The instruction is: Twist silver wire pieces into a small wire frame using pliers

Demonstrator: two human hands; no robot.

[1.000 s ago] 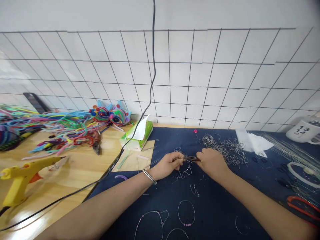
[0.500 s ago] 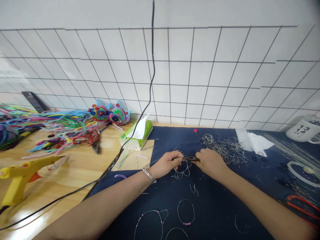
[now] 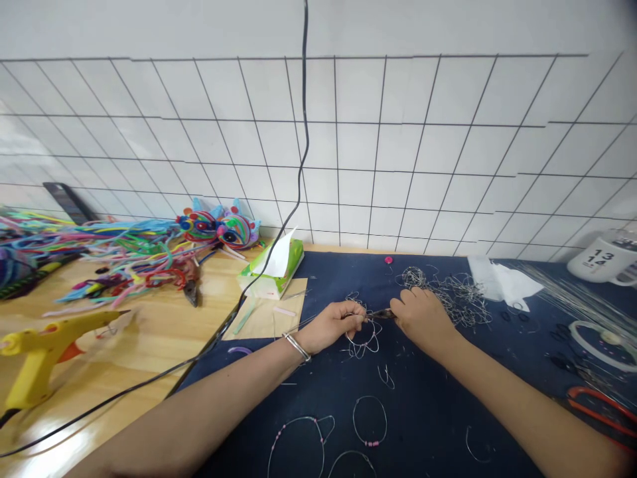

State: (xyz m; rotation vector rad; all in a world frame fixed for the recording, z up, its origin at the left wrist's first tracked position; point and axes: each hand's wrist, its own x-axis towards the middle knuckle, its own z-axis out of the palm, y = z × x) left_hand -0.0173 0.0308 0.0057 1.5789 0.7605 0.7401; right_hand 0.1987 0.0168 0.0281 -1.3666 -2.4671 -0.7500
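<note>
My left hand (image 3: 339,326) is closed in a pinch on a thin wire, whose loose ends stick out behind it toward the wrist. Pliers (image 3: 381,314) are gripped in my right hand (image 3: 422,320), with their jaws pointing left at the wire by my left fingertips. Just below the fingers hangs or lies a looped wire piece (image 3: 368,345) with small pink beads; I cannot tell whether it joins the held wire. Nearer me on the dark blue cloth (image 3: 418,418) are a beaded wire ring (image 3: 371,443) and a larger beaded wire shape (image 3: 277,438).
A tangled wire heap (image 3: 455,299) lies behind my right hand. Straight wires (image 3: 572,299), a white mug (image 3: 602,257) and red-handled scissors (image 3: 600,405) are at right. Leftward stand a tissue box (image 3: 279,279), a yellow glue gun (image 3: 54,345) and a black cable (image 3: 194,358).
My right hand has turned slightly and its knuckles have risen, with the pliers still in it. My left hand stays nearly in place.
</note>
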